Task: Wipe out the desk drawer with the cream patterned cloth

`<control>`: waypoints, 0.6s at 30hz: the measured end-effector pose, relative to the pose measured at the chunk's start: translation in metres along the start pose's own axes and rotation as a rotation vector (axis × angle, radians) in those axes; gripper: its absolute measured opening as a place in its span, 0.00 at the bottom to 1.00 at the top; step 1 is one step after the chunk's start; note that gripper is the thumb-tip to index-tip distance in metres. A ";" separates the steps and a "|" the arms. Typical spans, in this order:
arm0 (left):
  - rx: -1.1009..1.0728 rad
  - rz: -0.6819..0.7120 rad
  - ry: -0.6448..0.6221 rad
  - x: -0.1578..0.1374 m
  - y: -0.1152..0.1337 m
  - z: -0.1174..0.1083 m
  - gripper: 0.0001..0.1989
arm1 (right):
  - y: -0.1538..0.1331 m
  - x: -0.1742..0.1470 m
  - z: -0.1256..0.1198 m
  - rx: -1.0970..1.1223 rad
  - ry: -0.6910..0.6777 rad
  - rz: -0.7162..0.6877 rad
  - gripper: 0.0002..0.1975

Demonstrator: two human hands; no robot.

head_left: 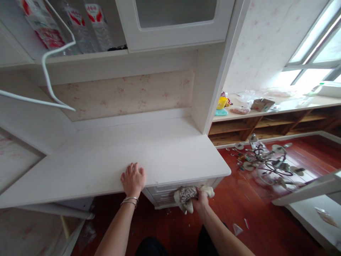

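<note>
My left hand (133, 179) lies on the front edge of a white desk (160, 149), palm down with the fingers slightly spread, a bracelet at its wrist. Lower and to the right, my right hand (201, 199) is closed around a crumpled cloth (188, 193), whitish with a dark pattern. The cloth hangs in front of the white drawers (163, 197) under the desktop and hides part of their fronts. Whether it presses against a drawer, I cannot tell.
Overhead, a cabinet shelf (117, 53) holds plastic bottles (97, 26), and a white cable (49, 76) hangs at left. At right, a dismantled chandelier (274, 165) lies on the red wooden floor (229, 217) below a low shelf unit (282, 112). Small scraps litter the floor.
</note>
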State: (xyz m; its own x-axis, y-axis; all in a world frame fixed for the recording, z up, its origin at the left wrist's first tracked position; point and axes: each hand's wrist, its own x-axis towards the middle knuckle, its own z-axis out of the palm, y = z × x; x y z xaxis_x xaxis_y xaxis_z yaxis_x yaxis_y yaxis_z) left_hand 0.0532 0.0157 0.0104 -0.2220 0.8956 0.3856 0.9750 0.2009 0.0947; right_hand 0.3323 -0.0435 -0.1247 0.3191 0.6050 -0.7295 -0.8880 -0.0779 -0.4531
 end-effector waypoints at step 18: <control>-0.010 -0.010 -0.006 -0.001 0.000 -0.001 0.20 | 0.042 -0.135 0.068 0.004 -0.259 0.257 0.07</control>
State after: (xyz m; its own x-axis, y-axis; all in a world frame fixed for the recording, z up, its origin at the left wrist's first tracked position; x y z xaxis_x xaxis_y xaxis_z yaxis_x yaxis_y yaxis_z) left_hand 0.0532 0.0139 0.0108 -0.2317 0.8958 0.3794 0.9726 0.2059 0.1078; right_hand 0.2296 -0.0746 -0.0099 -0.0087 0.7464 -0.6654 -0.9297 -0.2510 -0.2694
